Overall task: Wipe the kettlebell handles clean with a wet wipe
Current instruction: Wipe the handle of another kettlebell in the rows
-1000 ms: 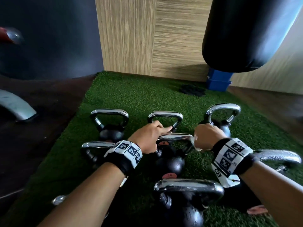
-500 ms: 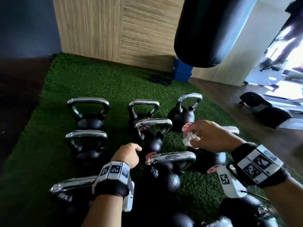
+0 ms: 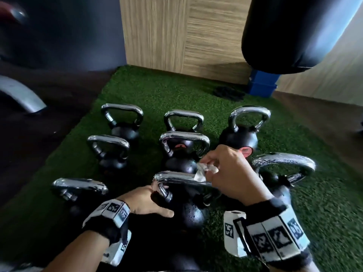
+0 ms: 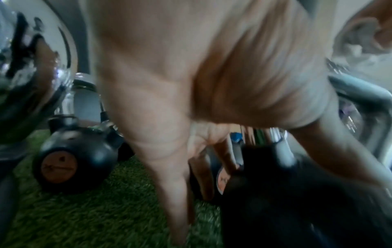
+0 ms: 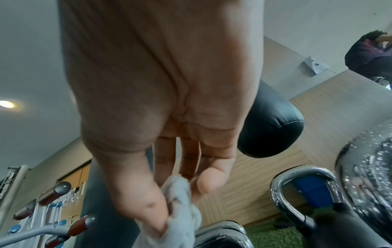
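Observation:
Several black kettlebells with chrome handles stand in rows on green turf (image 3: 157, 91). My right hand (image 3: 208, 165) pinches a crumpled white wet wipe (image 3: 206, 170) between thumb and fingers, and the wipe touches the right part of the near middle kettlebell's handle (image 3: 176, 178). In the right wrist view the wipe (image 5: 180, 218) hangs from the thumb and fingertips just above that handle (image 5: 220, 229). My left hand (image 3: 143, 201) rests on the left side of the same kettlebell's body (image 3: 191, 213). The left wrist view shows its fingers (image 4: 176, 184) straight, pointing down beside the black body (image 4: 275, 193).
A black punching bag (image 3: 294, 32) hangs at the upper right above a blue base (image 3: 262, 83). A wood-panel wall (image 3: 176, 36) closes the back. Dark floor and a grey machine part (image 3: 19, 95) lie to the left. A wet-handled kettlebell (image 3: 284, 163) stands just right of my right hand.
My right hand came down and left with the wipe onto the near middle kettlebell's handle. My left hand moved onto that kettlebell's body. The head view swung back to the left.

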The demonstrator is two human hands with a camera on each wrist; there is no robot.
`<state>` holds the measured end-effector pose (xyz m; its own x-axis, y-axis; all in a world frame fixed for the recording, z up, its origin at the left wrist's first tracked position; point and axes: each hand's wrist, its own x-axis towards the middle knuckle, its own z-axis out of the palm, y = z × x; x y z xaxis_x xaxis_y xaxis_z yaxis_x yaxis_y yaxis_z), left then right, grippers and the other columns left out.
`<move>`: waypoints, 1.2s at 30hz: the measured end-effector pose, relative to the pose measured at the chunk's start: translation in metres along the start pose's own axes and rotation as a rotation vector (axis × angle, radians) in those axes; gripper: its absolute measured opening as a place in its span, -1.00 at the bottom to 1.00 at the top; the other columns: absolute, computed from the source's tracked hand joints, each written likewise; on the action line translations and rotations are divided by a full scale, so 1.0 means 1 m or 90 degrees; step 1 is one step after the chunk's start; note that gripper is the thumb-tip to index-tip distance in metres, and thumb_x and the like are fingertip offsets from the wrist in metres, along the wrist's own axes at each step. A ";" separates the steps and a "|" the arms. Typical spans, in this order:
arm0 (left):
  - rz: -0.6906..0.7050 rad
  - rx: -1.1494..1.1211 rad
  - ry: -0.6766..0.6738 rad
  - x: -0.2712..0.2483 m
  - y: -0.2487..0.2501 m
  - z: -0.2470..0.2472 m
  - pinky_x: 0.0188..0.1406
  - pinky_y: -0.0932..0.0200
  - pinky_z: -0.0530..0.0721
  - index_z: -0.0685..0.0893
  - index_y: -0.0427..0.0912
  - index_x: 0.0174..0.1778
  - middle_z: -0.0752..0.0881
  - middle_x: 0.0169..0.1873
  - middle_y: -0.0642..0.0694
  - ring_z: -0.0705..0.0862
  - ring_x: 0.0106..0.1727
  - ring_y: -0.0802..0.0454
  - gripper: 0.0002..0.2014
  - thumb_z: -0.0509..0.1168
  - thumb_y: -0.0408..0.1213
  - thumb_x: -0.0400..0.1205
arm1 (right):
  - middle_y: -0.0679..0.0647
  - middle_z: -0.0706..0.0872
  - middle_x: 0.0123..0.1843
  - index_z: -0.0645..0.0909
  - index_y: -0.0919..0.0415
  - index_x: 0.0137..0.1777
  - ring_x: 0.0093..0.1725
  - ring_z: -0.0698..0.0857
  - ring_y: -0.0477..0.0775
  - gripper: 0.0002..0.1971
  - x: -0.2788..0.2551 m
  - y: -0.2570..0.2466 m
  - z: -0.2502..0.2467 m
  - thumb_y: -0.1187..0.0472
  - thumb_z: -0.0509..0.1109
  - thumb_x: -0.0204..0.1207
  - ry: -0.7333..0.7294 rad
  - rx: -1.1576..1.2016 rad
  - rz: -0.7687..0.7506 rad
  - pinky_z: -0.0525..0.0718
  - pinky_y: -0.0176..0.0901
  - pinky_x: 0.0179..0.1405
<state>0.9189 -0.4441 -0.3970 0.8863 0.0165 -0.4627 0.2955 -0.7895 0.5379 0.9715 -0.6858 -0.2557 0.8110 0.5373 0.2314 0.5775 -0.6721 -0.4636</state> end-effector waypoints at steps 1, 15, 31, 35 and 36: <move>-0.003 0.007 0.014 0.000 0.001 0.004 0.55 0.26 0.38 0.43 0.40 0.55 0.44 0.48 0.36 0.46 0.53 0.23 0.10 0.41 0.70 0.05 | -0.16 0.67 -0.16 0.85 0.07 -0.04 -0.17 0.62 -0.24 -0.78 -0.002 0.003 0.003 0.32 0.50 0.37 0.000 -0.002 -0.003 0.43 -0.68 -0.20; 0.021 -0.035 0.106 -0.015 0.010 0.014 0.64 0.05 0.43 0.47 0.20 0.55 0.60 0.46 0.21 0.54 0.52 0.18 -0.15 0.40 0.53 0.39 | 0.19 0.69 0.07 0.80 0.35 0.00 0.07 0.70 0.22 -0.84 -0.012 -0.010 0.033 0.27 0.44 0.57 0.011 0.008 -0.050 0.58 -0.03 0.12; 0.094 -0.179 0.081 0.003 0.002 0.022 0.63 0.23 0.35 0.52 0.11 0.61 0.47 0.53 0.27 0.42 0.57 0.26 -0.34 0.53 0.06 0.59 | 0.11 0.76 -0.08 0.83 0.29 -0.07 -0.14 0.71 0.05 -0.92 -0.025 0.009 0.035 0.30 0.51 0.54 0.092 0.022 0.021 0.52 -0.42 -0.27; 0.097 -0.204 0.076 0.003 0.001 0.024 0.35 0.26 0.61 0.45 0.28 0.65 0.40 0.50 0.28 0.39 0.59 0.22 -0.32 0.51 0.07 0.60 | -0.03 0.63 -0.21 0.85 0.20 -0.05 -0.28 0.54 -0.15 -0.93 -0.042 0.035 0.036 0.31 0.56 0.51 0.161 0.033 0.092 0.45 -0.57 -0.31; 0.099 -0.212 0.074 0.002 0.001 0.024 0.39 0.22 0.62 0.45 0.27 0.66 0.37 0.51 0.29 0.37 0.60 0.22 -0.32 0.51 0.06 0.61 | -0.01 0.65 -0.23 0.84 0.22 -0.09 -0.27 0.57 -0.13 -0.95 -0.046 0.040 0.037 0.33 0.57 0.48 0.178 0.033 0.112 0.42 -0.50 -0.33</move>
<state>0.9126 -0.4595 -0.4144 0.9587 -0.0029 -0.2845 0.2369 -0.5456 0.8039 0.9539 -0.7188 -0.3164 0.8962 0.2505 0.3662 0.4270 -0.7110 -0.5587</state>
